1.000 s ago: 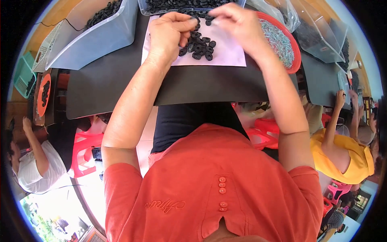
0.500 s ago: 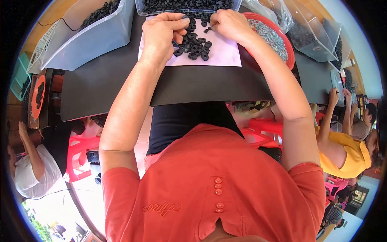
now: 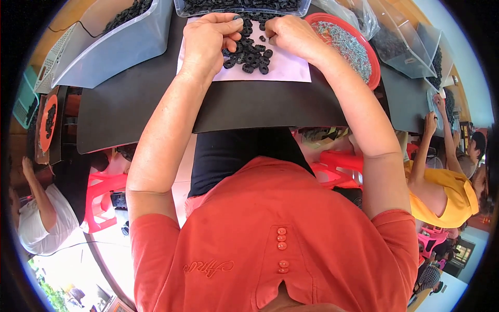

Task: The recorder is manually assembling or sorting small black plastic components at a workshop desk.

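My left hand [image 3: 210,44] is closed above the pile, pinching a small black part [image 3: 237,18] between thumb and fingers. Beneath and beside it, small round black parts [image 3: 249,58] lie heaped on a white sheet [image 3: 291,73]. My right hand [image 3: 291,34] is curled at the right edge of the heap, fingers pressed together and pointing down. What its fingertips hold, if anything, is hidden. Close by its fingertips, a tiny black piece [image 3: 262,38] rests apart on the sheet.
A clear bin [image 3: 244,11] of black parts stands at the far edge. To the right is a red tray [image 3: 375,73] of small silvery pieces; a large translucent bin [image 3: 114,57] stands left. A person in yellow [image 3: 436,192] works at right, another in white [image 3: 49,223] at left.
My right hand has shifted slightly left and nearer, toward the heap. My left hand keeps its pinch on the black part.
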Motion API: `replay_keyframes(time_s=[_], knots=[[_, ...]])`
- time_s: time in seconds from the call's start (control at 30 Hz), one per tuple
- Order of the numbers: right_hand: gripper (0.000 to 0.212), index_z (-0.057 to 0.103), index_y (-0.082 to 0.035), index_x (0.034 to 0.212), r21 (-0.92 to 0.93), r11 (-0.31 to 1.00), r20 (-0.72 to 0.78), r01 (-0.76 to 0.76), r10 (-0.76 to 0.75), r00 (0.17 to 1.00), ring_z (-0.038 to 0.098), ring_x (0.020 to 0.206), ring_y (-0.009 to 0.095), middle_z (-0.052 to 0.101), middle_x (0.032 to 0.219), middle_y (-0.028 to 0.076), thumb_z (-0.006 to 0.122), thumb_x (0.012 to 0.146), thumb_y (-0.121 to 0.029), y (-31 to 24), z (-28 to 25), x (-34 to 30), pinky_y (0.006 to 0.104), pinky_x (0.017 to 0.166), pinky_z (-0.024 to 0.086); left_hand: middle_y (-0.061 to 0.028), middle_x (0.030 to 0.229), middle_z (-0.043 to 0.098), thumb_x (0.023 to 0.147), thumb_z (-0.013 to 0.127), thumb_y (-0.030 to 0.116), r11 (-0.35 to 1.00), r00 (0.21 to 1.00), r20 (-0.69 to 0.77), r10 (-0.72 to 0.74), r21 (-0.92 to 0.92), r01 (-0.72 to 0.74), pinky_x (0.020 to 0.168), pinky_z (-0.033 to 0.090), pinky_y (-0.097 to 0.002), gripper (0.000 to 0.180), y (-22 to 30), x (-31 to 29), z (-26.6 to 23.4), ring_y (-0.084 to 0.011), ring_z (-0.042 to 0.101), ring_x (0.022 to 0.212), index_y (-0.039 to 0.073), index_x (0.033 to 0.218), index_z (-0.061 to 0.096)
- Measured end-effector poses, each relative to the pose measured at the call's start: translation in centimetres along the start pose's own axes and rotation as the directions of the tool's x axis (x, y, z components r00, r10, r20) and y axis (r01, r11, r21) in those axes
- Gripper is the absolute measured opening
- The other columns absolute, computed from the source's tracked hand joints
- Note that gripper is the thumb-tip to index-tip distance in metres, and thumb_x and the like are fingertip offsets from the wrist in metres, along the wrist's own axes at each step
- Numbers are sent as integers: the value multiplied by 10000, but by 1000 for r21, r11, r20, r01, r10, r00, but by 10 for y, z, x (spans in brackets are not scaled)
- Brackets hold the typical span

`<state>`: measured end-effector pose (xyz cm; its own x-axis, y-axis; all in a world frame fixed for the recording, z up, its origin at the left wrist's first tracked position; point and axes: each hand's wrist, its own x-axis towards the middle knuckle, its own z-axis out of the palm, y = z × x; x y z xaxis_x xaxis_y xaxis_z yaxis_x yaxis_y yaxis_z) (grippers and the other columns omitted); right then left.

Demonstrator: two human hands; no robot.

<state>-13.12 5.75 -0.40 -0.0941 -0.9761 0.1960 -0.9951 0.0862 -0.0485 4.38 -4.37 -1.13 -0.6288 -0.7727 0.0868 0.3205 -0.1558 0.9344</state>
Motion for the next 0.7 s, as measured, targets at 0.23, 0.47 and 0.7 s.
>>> replay_keyframes(time_s=[0.23,0.47,0.7], knots=[[136,668,-23,834,69,997,-225,27,-11,974,667,760,315,674,797,168,610,730,-89,-4,6,-7,418,670,514,-111,803,642,859,649,24,999,1000,10,-28,47,27,514,453,-229,167,0,-1,1,-145,587,638,-85,981,619],[106,672,3,827,975,210,-115,76,182,977,607,657,98,652,725,44,722,755,-56,-83,-11,3,236,589,495,-141,862,646,860,612,11,951,993,-74,96,-287,-113,698,534,-312,131,6,3,1,-204,636,763,-70,963,600],[99,681,4,896,995,89,-50,34,187,981,568,684,77,620,766,23,678,828,-68,-109,-6,0,207,623,457,-151,856,635,888,589,43,929,999,-25,-29,-370,17,693,548,-351,124,17,0,-4,-239,639,760,-49,965,558]])
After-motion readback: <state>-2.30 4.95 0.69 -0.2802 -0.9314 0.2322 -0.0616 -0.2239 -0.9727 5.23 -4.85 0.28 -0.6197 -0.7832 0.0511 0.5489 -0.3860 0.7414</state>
